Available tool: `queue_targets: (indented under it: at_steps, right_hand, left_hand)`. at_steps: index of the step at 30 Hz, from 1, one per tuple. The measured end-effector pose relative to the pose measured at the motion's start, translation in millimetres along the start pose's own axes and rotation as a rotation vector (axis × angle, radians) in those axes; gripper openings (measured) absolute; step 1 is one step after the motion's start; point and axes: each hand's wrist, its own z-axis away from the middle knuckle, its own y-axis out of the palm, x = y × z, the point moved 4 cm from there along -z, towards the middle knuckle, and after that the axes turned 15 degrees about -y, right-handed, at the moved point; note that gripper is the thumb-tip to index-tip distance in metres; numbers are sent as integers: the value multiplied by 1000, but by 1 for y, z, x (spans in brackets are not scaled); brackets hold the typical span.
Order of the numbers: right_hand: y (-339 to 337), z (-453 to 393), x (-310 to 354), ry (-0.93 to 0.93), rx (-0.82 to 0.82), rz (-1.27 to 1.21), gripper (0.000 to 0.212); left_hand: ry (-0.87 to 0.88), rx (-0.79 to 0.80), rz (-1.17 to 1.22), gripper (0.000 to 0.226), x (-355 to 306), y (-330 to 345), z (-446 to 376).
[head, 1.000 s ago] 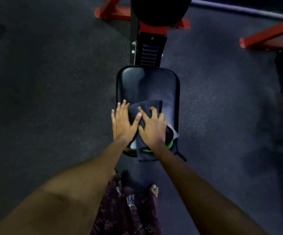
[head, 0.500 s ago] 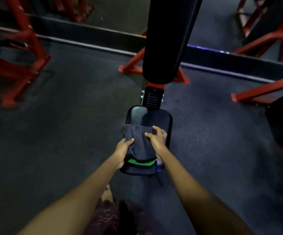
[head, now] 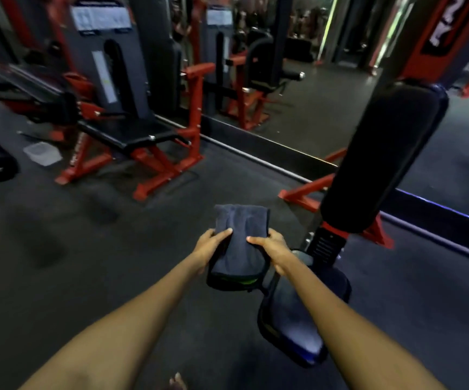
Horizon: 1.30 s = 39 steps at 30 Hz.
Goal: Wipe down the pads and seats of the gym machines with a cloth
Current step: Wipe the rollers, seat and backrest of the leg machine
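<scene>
Both hands (head: pixel 241 249) pinching folded dark terry cloth (head: pixel 239 243), glossy padded seat (head: pixel 298 319) beside

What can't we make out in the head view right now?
- Placards on the far machines: text blurred, unreadable.
- Seat: partly covered by the right forearm.
- Cloth: underside hidden; left hand and right hand cover its edges.
- Pad: far side out of sight.
</scene>
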Motion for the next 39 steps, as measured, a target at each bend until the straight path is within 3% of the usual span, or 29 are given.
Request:
queue_targets:
  at_steps: [5,11,19,25,29,35,39]
  right_hand:
    - [82,-14,35,-204,123,95,40]
    - [189,-43,62,-372,243,233,40]
    - [406,-56,77,-480,484,242,35]
    - [579,-32,72,-514,639,222,37]
    - [655,-23,72,-495,737,168,26]
    - [761,-64,79,-529,876,149,39]
    - [819,-114,83,-578,851,184,35]
  left_hand:
    - [271,-277,31,23,-29,-72,14]
    - [420,-521,55,15,-53,-169,22]
    - [414,-919,-63,23,-69,-375,43]
    - [378,-1165,-19,28,-57,-531,86]
    - [345,-1152,76,33,-50,-599,98]
    - [337,-1096,107,22,-74,-692,66]
    - [328,-1152,114,33,-111,-745,25]
